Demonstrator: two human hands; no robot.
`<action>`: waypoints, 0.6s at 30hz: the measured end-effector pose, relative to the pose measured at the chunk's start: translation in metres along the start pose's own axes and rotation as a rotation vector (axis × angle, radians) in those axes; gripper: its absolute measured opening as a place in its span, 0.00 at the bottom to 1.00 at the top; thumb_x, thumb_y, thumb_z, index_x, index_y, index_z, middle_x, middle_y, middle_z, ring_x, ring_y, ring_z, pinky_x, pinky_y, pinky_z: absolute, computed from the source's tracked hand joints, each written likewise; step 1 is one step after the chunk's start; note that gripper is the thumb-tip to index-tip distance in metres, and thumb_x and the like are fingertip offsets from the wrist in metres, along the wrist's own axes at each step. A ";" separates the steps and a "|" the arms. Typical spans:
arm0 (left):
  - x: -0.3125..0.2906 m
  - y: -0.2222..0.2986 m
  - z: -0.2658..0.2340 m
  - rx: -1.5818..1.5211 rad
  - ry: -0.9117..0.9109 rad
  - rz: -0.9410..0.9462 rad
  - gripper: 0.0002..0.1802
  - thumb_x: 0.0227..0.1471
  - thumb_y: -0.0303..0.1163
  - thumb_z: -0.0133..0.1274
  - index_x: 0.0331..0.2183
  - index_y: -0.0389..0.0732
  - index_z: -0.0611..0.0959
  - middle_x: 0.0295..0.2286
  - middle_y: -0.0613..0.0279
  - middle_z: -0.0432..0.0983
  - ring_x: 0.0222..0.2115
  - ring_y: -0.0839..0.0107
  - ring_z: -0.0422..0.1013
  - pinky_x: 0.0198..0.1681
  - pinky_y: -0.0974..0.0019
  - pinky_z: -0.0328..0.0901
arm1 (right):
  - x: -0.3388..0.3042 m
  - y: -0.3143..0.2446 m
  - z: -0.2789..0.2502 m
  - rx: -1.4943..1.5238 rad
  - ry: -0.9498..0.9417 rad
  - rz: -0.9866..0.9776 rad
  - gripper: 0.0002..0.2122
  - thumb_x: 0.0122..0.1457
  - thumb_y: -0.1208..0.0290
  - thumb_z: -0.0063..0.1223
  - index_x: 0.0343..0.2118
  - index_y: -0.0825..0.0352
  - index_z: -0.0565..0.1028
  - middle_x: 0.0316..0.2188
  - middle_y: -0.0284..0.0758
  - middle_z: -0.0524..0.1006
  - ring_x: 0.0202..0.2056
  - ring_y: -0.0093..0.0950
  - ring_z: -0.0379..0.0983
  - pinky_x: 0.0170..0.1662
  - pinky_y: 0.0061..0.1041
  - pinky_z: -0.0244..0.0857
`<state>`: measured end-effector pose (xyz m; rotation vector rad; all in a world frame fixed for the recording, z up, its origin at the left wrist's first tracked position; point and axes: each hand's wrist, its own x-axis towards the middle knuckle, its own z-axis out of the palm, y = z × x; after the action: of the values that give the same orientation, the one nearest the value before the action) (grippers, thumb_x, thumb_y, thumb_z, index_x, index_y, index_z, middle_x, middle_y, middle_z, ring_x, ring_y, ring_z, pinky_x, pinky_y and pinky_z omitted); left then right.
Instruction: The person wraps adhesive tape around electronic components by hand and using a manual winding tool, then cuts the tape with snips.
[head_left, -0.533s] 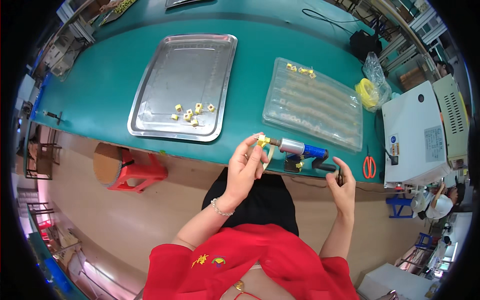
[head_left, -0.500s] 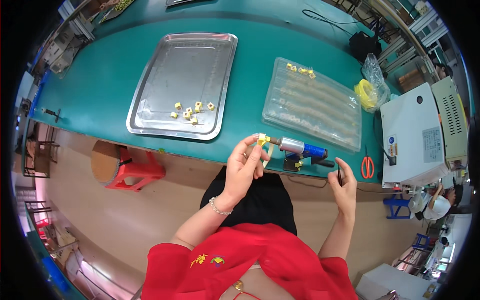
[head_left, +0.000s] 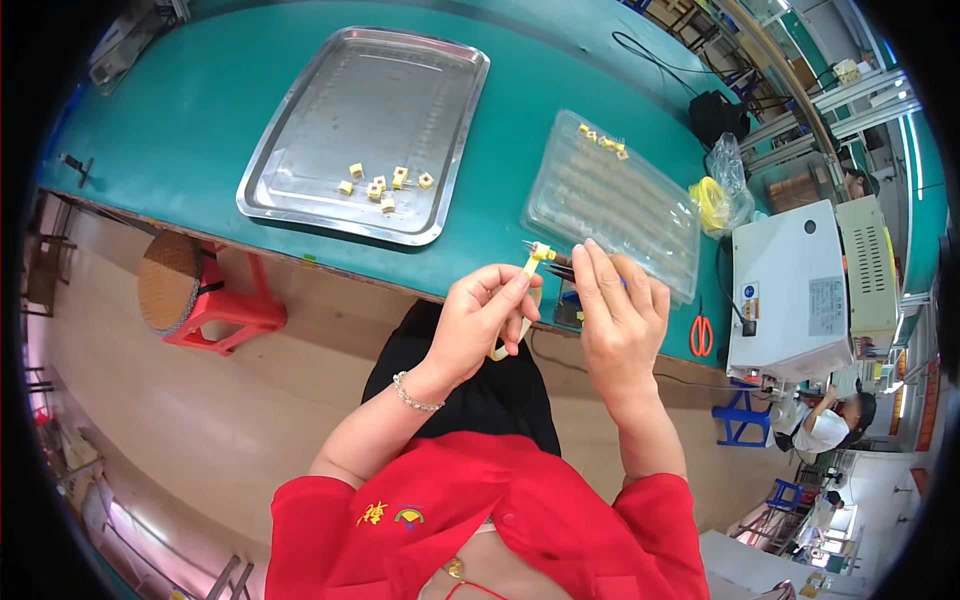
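My left hand (head_left: 488,315) pinches a strip of pale yellow tape (head_left: 531,266), whose loose length loops down below the fingers. The tape's upper end meets a small yellow coil bobbin (head_left: 541,251) with thin pins, at the end of a hand-held-size spindle device. My right hand (head_left: 625,325) is closed beside that bobbin, over the device, hiding most of its silver and blue body. Dark tweezers (head_left: 560,268) stick out from its fingers, their tips near the bobbin; their rear part is hidden.
A metal tray (head_left: 262,200) holds several yellow bobbins at the left. A clear plastic tray (head_left: 610,215) with more bobbins lies to the right. Red-handled scissors (head_left: 701,335), a yellow tape roll (head_left: 708,205) and a white machine (head_left: 785,290) stand farther right.
My right hand has moved left and up from beside the device's handle to the bobbin, bringing the tweezers there. My left hand keeps its pinch on the tape, now slightly below the bobbin.
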<state>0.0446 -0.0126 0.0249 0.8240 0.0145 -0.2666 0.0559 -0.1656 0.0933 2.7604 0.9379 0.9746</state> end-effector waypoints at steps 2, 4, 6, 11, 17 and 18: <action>0.000 0.000 0.000 -0.009 -0.004 0.000 0.13 0.57 0.33 0.43 0.35 0.32 0.75 0.20 0.63 0.71 0.11 0.84 0.61 0.13 0.81 0.59 | 0.002 -0.001 0.003 -0.037 -0.027 -0.019 0.16 0.44 0.76 0.52 0.40 0.67 0.74 0.39 0.31 0.75 0.37 0.26 0.69 0.37 0.24 0.56; 0.000 0.001 -0.001 -0.015 -0.013 -0.005 0.12 0.57 0.33 0.43 0.34 0.33 0.75 0.20 0.63 0.71 0.11 0.84 0.61 0.12 0.81 0.59 | 0.004 -0.001 0.003 -0.077 -0.013 -0.074 0.17 0.44 0.76 0.49 0.40 0.69 0.74 0.38 0.35 0.75 0.38 0.26 0.69 0.34 0.24 0.56; 0.000 0.002 -0.001 -0.016 -0.011 -0.015 0.12 0.57 0.33 0.43 0.34 0.33 0.75 0.20 0.63 0.71 0.11 0.84 0.61 0.12 0.81 0.58 | 0.006 -0.004 0.004 -0.065 -0.032 -0.072 0.17 0.44 0.76 0.49 0.40 0.70 0.74 0.39 0.36 0.75 0.37 0.27 0.69 0.34 0.24 0.57; 0.000 0.001 -0.001 -0.025 -0.014 -0.015 0.12 0.57 0.33 0.43 0.34 0.33 0.75 0.20 0.63 0.71 0.11 0.84 0.61 0.12 0.81 0.57 | 0.006 -0.008 0.007 -0.084 -0.067 -0.034 0.17 0.45 0.75 0.50 0.41 0.68 0.74 0.41 0.33 0.74 0.36 0.27 0.69 0.35 0.24 0.58; -0.002 -0.001 -0.007 0.012 -0.056 -0.019 0.12 0.57 0.32 0.43 0.34 0.33 0.75 0.20 0.62 0.72 0.10 0.83 0.61 0.12 0.81 0.57 | 0.006 -0.010 0.014 -0.069 -0.085 0.005 0.17 0.44 0.75 0.51 0.40 0.68 0.74 0.41 0.35 0.75 0.35 0.28 0.68 0.35 0.25 0.58; -0.005 -0.002 -0.009 0.061 -0.090 -0.032 0.11 0.57 0.31 0.43 0.33 0.33 0.76 0.21 0.61 0.72 0.10 0.83 0.61 0.12 0.81 0.57 | 0.005 -0.008 0.014 -0.040 -0.077 0.003 0.17 0.43 0.76 0.53 0.40 0.68 0.74 0.40 0.35 0.75 0.35 0.28 0.68 0.35 0.25 0.58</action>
<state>0.0403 -0.0065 0.0180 0.8724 -0.0654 -0.3361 0.0629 -0.1543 0.0831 2.7454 0.8935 0.8712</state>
